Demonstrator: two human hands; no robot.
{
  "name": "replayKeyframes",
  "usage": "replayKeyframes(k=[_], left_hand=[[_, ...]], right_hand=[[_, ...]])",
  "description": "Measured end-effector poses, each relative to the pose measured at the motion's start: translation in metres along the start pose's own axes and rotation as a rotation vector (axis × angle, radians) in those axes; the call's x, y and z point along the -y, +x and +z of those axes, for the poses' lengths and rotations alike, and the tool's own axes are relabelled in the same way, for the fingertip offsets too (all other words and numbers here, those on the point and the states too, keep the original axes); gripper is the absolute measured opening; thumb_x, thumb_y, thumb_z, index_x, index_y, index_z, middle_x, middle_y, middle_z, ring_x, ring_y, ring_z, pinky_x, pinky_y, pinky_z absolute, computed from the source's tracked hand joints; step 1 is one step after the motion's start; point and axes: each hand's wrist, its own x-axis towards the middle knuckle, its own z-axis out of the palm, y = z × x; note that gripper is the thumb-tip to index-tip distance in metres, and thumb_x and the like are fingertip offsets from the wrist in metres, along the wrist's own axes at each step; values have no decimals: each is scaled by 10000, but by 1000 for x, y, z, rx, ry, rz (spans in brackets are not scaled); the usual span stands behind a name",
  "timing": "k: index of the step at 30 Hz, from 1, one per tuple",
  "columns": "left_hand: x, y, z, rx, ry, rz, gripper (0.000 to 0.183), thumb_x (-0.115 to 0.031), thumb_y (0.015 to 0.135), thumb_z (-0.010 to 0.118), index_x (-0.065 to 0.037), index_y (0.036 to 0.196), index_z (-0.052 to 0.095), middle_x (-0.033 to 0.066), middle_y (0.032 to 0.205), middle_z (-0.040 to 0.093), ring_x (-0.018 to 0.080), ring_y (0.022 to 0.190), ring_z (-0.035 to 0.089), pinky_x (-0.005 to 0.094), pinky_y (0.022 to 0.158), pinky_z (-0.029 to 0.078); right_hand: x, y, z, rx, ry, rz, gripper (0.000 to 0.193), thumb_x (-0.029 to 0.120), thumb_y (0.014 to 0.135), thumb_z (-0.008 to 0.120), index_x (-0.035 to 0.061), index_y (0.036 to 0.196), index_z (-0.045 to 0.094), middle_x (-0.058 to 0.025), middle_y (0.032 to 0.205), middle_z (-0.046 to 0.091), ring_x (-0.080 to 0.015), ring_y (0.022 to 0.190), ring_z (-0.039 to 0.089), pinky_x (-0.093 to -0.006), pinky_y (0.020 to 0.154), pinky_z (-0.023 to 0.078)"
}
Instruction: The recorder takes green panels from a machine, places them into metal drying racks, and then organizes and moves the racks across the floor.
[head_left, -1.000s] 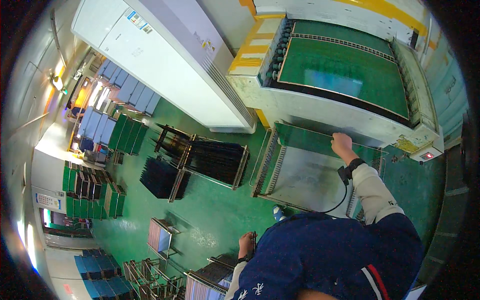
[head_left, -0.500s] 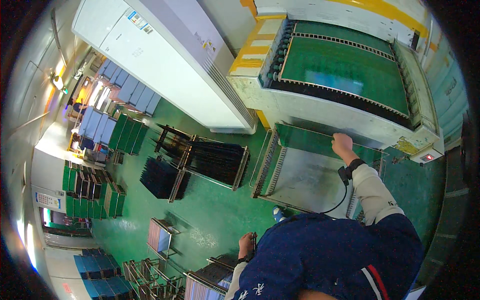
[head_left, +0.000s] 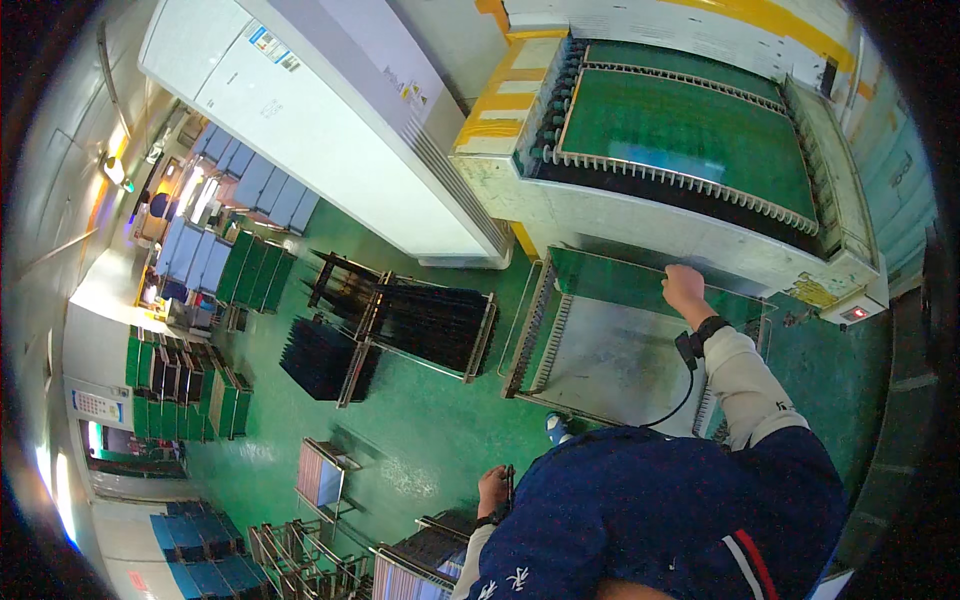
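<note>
My right hand (head_left: 684, 288) is closed above the far side of a slotted wire rack (head_left: 528, 350); what its fingers hold, if anything, is hidden. The rack stands on the floor before me, with toothed rails along its sides and a pale grey surface (head_left: 620, 350) within. Beyond it, a green panel (head_left: 690, 135) lies flat on the rollers of a conveyor machine (head_left: 690, 225). My left hand (head_left: 492, 490) is low at my left side, its fingers curled against a small dark object (head_left: 510, 484) whose kind I cannot tell.
Left of the rack, stands full of dark upright panels (head_left: 430, 320) rest on the green floor. A tall white cabinet unit (head_left: 330, 130) rises behind them. Farther left are stacked green racks (head_left: 185, 385), and a small stand of panels (head_left: 322, 475) is nearer me.
The view has shifted very slightly. Rollers along the near edge of the green panel on the conveyor show more now. Both hands keep their places.
</note>
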Motion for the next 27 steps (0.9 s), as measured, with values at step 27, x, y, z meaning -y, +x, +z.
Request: replayKeyframes(k=[27], left_hand=[[33,34,-30,24,244,153,313,-128,863,566,63,1111,575,141,995,664,222,896,649,304,665,496]], right_hand=[[5,-3,-3,-28,14,-27,162,210,770,625,60,832,621,-150,888,634,-342,888,604,-457,751,476]])
